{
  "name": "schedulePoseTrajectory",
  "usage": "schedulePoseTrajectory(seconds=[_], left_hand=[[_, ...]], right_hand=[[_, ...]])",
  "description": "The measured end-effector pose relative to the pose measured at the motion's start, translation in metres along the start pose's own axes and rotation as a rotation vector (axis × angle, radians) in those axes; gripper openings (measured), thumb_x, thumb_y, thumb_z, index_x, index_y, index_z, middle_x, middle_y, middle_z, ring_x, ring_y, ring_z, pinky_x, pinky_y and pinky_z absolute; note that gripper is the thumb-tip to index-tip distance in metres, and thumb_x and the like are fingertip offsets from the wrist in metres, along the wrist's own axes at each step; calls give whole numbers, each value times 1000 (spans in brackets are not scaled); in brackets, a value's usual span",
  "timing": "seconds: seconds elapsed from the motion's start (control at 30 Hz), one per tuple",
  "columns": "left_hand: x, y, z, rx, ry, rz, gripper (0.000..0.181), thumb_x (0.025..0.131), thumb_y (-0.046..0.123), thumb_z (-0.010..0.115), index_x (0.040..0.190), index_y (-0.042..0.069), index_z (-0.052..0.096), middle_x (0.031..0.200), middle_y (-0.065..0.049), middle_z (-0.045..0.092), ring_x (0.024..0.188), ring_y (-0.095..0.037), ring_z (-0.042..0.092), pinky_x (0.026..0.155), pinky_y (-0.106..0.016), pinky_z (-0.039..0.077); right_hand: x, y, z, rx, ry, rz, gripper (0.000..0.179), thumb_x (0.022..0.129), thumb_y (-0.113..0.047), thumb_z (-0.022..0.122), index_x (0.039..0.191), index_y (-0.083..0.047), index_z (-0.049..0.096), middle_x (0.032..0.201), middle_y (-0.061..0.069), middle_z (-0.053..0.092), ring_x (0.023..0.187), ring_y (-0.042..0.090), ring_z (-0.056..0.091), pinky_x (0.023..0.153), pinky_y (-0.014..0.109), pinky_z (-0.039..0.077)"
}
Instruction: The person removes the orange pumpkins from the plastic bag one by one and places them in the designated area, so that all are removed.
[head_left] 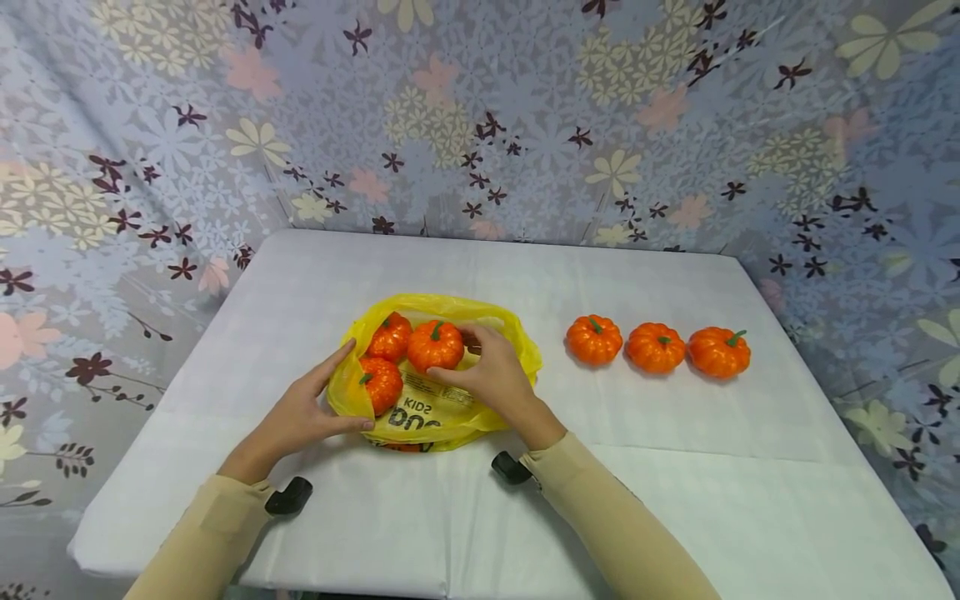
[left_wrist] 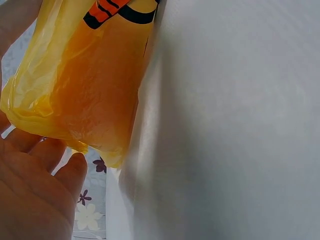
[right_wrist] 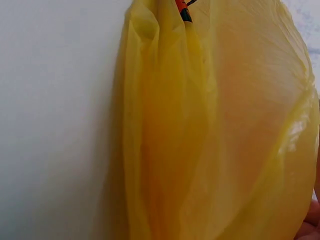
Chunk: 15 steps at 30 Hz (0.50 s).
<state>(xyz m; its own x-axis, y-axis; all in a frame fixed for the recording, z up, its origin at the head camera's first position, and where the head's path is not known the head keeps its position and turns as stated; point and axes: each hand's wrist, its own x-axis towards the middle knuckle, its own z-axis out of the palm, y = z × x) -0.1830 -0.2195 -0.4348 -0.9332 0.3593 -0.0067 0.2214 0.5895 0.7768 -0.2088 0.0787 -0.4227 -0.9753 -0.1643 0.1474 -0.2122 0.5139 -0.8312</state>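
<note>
A yellow plastic bag lies with its mouth wide open on the table, dark lettering showing on it. Along its left side my left hand holds the bag, thumb at the front and fingers farther back; the left wrist view shows the yellow film between them. Inside the mouth, my right hand grips a small orange pumpkin with a green stem, thumb in front and fingers at its far right side. Two more pumpkins, one at the back and one in front, sit in the bag's left part.
To the right of the bag stand three more orange pumpkins in a row: a left one, a middle one and a right one. A white cloth covers the table. Flowered fabric hangs behind it.
</note>
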Motion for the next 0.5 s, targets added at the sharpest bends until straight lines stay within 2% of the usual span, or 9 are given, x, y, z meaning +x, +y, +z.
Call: schedulePoseTrajectory(seconds=[0.23,0.5], left_hand=[[1,1,1,-4,0,8,115,73,44,91,163,27,21,164,-14,25,147,-42,25,114,-67,24],[0,2,-1,10,-3,-13,116,73,43,91,163,26,20,164,-15,24,147,-43,24,114,-67,24]], right_hand=[[-2,1,-7,27,21,27,71,74,-38,91,131,-8,61,126,3,62,113,22,61,99,38,53],[-5,1,-21,50,81,7,72,74,-35,91,131,-4,61,124,6,62,112,23,61,99,41,52]])
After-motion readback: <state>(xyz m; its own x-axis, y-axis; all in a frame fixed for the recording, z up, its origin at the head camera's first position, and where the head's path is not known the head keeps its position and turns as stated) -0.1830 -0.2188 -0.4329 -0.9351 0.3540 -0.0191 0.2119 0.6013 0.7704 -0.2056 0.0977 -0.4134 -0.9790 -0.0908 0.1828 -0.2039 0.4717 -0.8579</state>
